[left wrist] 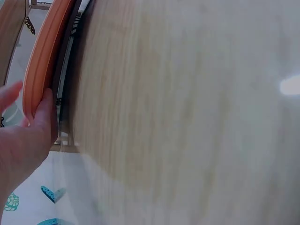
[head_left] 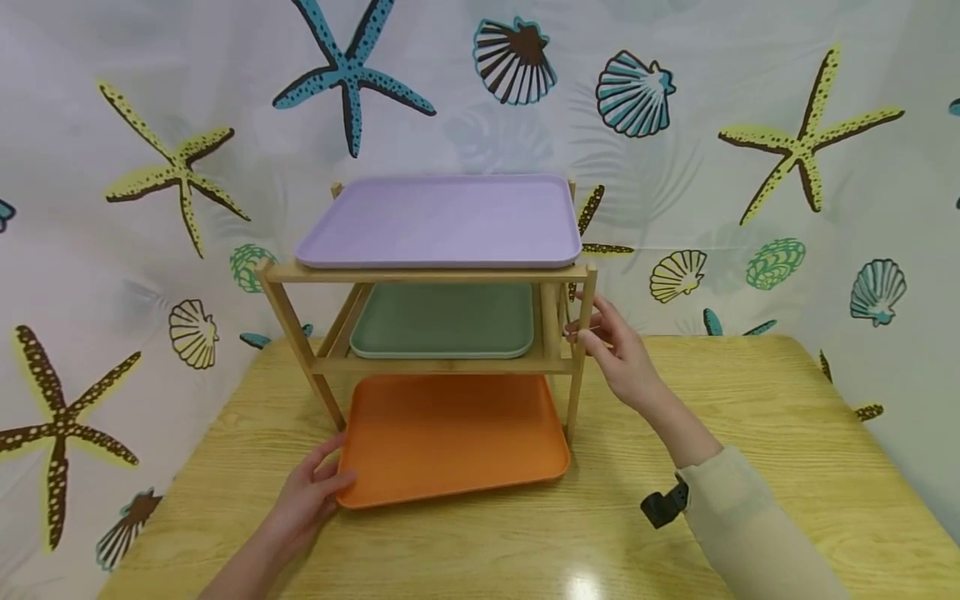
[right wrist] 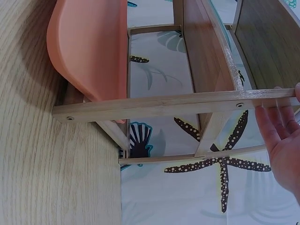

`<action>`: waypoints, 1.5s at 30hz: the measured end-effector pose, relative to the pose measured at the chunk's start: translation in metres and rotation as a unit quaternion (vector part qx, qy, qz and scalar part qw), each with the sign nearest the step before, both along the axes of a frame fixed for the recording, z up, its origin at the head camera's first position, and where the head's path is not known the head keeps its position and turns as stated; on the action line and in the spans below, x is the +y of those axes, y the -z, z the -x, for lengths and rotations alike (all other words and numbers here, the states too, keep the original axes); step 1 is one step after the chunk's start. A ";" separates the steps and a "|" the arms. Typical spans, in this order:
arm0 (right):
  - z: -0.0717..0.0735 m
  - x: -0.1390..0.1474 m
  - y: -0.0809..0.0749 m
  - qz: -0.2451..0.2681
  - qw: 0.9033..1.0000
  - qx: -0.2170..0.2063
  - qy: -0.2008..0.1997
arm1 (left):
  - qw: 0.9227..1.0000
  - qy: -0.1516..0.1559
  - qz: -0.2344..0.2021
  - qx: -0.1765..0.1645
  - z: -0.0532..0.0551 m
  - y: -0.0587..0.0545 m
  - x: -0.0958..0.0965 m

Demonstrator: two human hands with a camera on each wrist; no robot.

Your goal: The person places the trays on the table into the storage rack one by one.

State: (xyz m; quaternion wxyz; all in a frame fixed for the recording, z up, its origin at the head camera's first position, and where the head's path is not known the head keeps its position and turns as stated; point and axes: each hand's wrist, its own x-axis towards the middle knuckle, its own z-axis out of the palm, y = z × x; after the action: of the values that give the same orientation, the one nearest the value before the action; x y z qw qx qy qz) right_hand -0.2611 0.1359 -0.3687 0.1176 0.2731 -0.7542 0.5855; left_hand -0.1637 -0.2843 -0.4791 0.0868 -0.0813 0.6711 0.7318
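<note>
Fingers (head_left: 324, 482) of left hand (head_left: 303, 500) grip orange tray (head_left: 450, 433); right hand (head_left: 618, 350) touches rack (head_left: 577, 367).

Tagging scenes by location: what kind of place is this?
Probably a staged tabletop recording set, not a lived-in room: a starfish-and-shell printed curtain walls in a wooden table, which bears only a bamboo rack with purple, green and orange trays.

Bright even light, glare on table (head_left: 592, 575), left wrist view blurred
</note>
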 end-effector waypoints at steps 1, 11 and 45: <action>0.000 0.000 0.000 0.001 1.000 -0.002 0.000 | 1.000 0.015 -0.003 0.004 -0.002 0.000 -0.001; 0.000 0.003 -0.001 0.006 1.000 -0.003 0.004 | 0.985 0.146 0.042 0.085 -0.019 0.004 -0.004; -0.001 -0.001 0.003 0.005 1.000 0.005 0.008 | 0.985 -0.010 0.155 0.076 0.032 0.016 0.011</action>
State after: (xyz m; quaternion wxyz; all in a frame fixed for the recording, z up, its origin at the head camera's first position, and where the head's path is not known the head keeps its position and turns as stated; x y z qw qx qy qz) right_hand -0.2601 0.1350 -0.3714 0.1269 0.2694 -0.7530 0.5868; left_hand -0.1952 -0.2733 -0.4949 0.0145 -0.0441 0.7805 0.6234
